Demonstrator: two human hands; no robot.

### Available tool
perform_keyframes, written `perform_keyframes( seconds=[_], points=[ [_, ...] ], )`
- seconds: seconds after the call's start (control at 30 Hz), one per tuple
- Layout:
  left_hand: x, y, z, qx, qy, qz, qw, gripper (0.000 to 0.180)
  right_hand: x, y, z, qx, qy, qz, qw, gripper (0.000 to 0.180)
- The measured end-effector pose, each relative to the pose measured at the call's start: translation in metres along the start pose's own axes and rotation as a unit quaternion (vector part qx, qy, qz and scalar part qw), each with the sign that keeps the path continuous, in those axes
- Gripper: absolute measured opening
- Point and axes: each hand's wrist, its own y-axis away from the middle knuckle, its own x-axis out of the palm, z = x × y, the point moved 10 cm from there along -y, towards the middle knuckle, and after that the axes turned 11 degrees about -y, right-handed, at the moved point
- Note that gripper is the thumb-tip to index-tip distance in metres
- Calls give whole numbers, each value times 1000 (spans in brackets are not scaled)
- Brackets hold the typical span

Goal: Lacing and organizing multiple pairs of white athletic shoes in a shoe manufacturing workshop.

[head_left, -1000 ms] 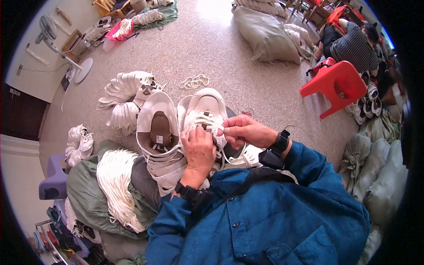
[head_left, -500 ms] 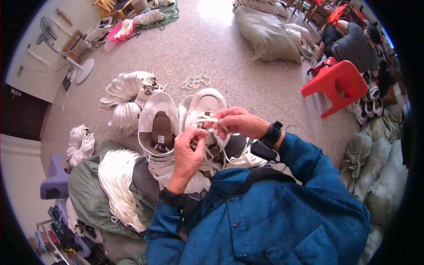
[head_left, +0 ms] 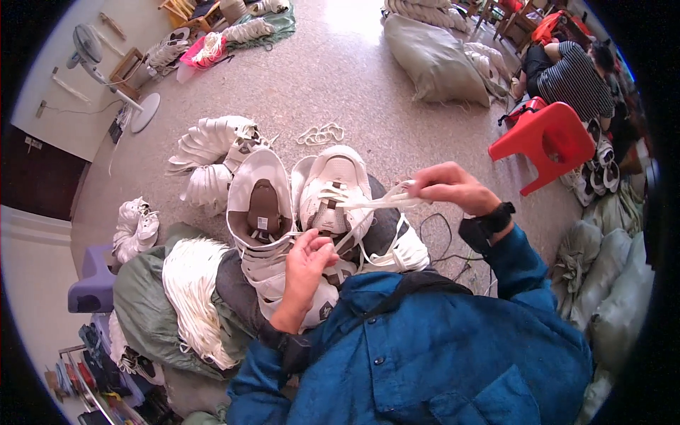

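Observation:
A white shoe (head_left: pixel 338 170) rests in front of me, toe pointing away, with lace threaded through some of its upper eyelets. My right hand (head_left: pixel 457 188) is off to the shoe's right, fingers pinched on a white shoelace (head_left: pixel 386 203) that stretches taut from the eyelets. Beside the shoe's lower opening is my left hand (head_left: pixel 309 273), thumb and fingers curled together; whether a lace end lies in them is hidden. Stacked white shoe uppers (head_left: pixel 241 184) with brown lining stand just left of the shoe.
A bundle of white laces (head_left: pixel 190 294) lies over green cloth at my left. Loose lace (head_left: pixel 320 134) is on the floor ahead. More nested uppers (head_left: pixel 212 145) sit beyond. A red stool (head_left: pixel 549 142), stuffed sacks (head_left: pixel 435 64) and a seated person (head_left: pixel 574 81) are at right.
My right hand has moved away to the right, drawing the lace out through the shoe. My left hand has dropped slightly toward me, apart from the right.

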Motion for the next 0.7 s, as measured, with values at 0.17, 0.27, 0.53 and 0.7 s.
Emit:
perform_keyframes(
  seconds=[0.17,0.27,0.53,0.7],
  points=[
    [21,-6,16,-119,174,88,974,18,-65,54,3,-115,-132,-122,977,19],
    [18,-19,31,-126,184,69,972,15,-92,84,6,-196,-319,-144,916,18],
    [24,-22,30,-107,184,32,977,13,-167,148,-29,-260,-488,-209,806,16],
    [27,-47,34,-52,316,55,946,24,-248,203,-98,-233,-425,-465,741,16]
  ],
)
